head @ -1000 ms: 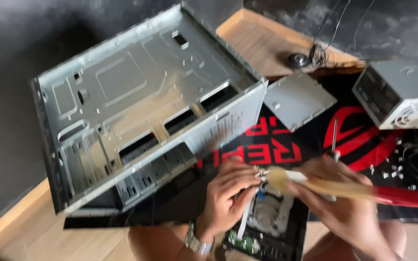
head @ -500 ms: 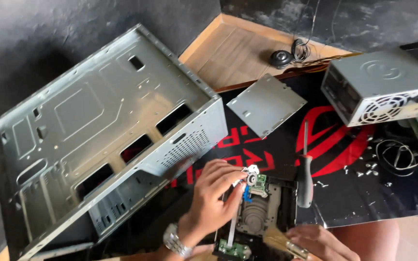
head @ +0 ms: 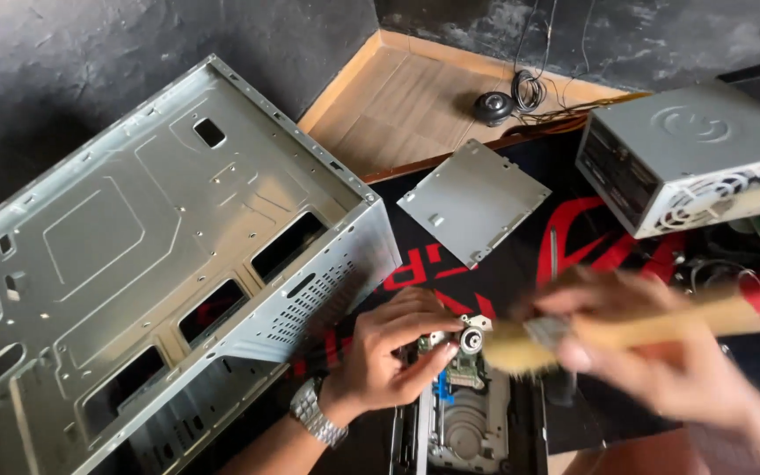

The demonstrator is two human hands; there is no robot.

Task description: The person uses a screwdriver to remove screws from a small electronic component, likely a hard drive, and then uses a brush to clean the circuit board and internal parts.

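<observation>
2 hands work over an opened optical drive [head: 464, 422] on the black mat [head: 521, 255]. Left hand [head: 389, 352] pinches its small lens assembly [head: 459, 339]; right hand [head: 661, 352], blurred, grips a wooden brush [head: 573, 339], bristles touching the assembly. Metal case [head: 160, 264] lies left.

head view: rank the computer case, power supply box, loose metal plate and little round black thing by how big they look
1. computer case
2. power supply box
3. loose metal plate
4. round black thing

The case sits nearer the camera, which exaggerates it.

- Open grey sheet-metal computer case [head: 160, 264], lying tilted at left.
- Flat grey metal plate [head: 472, 200] on the black-and-red mat [head: 573, 246].
- Grey boxy power supply [head: 688, 163], upper right.
</observation>
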